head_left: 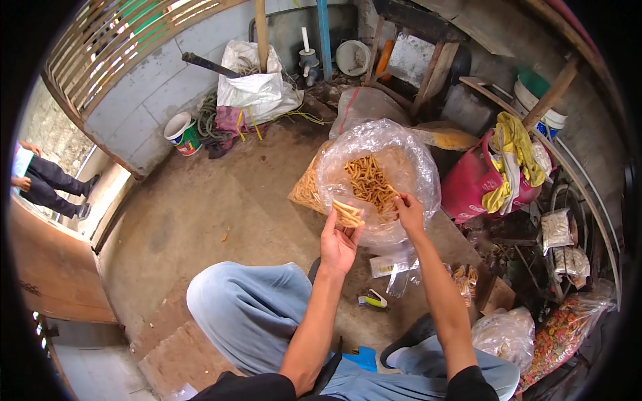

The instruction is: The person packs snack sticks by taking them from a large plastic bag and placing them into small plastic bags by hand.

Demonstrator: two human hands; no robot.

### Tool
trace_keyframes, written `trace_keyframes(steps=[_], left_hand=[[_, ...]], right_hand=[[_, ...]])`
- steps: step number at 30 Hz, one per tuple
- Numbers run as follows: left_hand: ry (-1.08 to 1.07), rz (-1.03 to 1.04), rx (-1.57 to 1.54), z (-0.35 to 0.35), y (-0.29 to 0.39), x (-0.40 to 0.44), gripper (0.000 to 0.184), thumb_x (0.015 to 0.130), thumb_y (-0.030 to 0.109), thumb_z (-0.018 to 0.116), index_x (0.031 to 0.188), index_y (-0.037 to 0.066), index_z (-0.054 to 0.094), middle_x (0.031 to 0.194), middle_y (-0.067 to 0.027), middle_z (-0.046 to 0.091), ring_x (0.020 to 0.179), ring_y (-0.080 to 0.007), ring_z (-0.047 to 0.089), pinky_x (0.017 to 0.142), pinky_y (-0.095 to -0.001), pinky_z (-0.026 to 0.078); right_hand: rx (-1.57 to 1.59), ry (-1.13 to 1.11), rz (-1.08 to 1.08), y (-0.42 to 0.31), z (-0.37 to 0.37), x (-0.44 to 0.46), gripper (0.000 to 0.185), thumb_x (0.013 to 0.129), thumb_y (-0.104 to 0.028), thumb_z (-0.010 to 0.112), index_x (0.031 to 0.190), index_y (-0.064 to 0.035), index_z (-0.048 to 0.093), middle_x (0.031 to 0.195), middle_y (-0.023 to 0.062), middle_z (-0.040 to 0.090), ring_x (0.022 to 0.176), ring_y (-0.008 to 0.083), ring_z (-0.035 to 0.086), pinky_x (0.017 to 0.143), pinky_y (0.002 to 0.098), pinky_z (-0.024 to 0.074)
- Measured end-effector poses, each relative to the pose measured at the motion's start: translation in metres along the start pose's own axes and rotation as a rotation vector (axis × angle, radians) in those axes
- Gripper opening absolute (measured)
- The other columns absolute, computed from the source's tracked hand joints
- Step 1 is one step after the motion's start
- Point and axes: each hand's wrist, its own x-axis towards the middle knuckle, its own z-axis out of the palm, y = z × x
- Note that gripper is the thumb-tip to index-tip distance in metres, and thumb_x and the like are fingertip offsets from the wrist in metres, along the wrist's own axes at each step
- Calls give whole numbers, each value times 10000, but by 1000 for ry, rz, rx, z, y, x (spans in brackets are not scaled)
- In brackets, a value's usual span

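My left hand (pixel 340 247) is turned palm up, its thumb and fingers closed around a small bunch of pale stick snacks (pixel 348 214). My right hand (pixel 409 212) pinches at a brown stick snack over the right side of the big clear plastic bag (pixel 422 164). Inside that wide-mouthed bag lies a heap of brown stick snacks (pixel 368 175). Below the bag, small clear plastic packets (pixel 388 266) rest on the floor, with a green-and-white stapler (pixel 373 300) nearer to my legs.
A pink tub (pixel 471 177) with yellow cloth stands at the right. Filled bags (pixel 508 334) lie at the lower right. Toward the back are a white sack (pixel 251 87) and a paint bucket (pixel 184 134). Another person (pixel 53 177) is by the doorway at the left.
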Motion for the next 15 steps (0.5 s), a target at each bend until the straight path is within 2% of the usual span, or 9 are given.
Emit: trace_keyframes(steps=[1,3,7,9,10,12,15], left_hand=[[-3,-4,-5,2,-3,-1,388,963,355,478,1247,92,501,1219,-14,583,1102,-189,588,848,-315,554],[-7,-3,-15,7,-9,-5,381,960,339,490,1248,90,506,1195,-15,595,1098,-176,589,846,-310,553],[-14,-50,-22,15,-13,-11,377,960,324,494,1254,88,505,1189,-17,596,1091,-175,591,841,-305,555],[-18,-53,-64,16,-14,-12,347,971,293,478,1237,73,515,1181,-25,604,1072,-190,601,831,-328,568],[-20,-54,-62,15,-14,-12,347,971,293,478,1237,73,515,1181,-25,604,1072,-190,601,831,-328,568],[-63,-72,-29,15,-14,-12,363,964,298,489,1255,81,499,1196,-29,589,1077,-183,595,839,-317,558],[-36,-31,-11,16,-18,-10,331,962,272,497,1234,82,498,1186,-33,592,1075,-188,596,835,-330,562]], right_hand=[[-5,4,-1,-6,-2,-5,172,887,-107,596,1003,18,617,832,81,654,700,141,622,549,283,528],[230,54,48,-13,-4,-15,179,908,-93,569,1030,36,594,832,62,632,678,109,608,500,240,529],[226,90,138,-13,1,-8,186,896,-93,587,1017,48,593,817,84,629,653,131,612,522,262,548],[241,20,241,-15,6,-3,272,887,-83,593,1118,56,551,802,96,623,638,143,614,523,267,551],[243,22,240,-17,8,-4,272,887,-83,593,1118,56,551,802,96,623,638,143,614,523,267,551],[126,83,224,-20,11,-7,389,878,-66,593,1230,53,478,812,107,621,637,161,619,530,278,555],[166,96,223,-25,5,-18,455,885,-56,585,1301,29,421,855,90,622,675,154,619,576,280,557]])
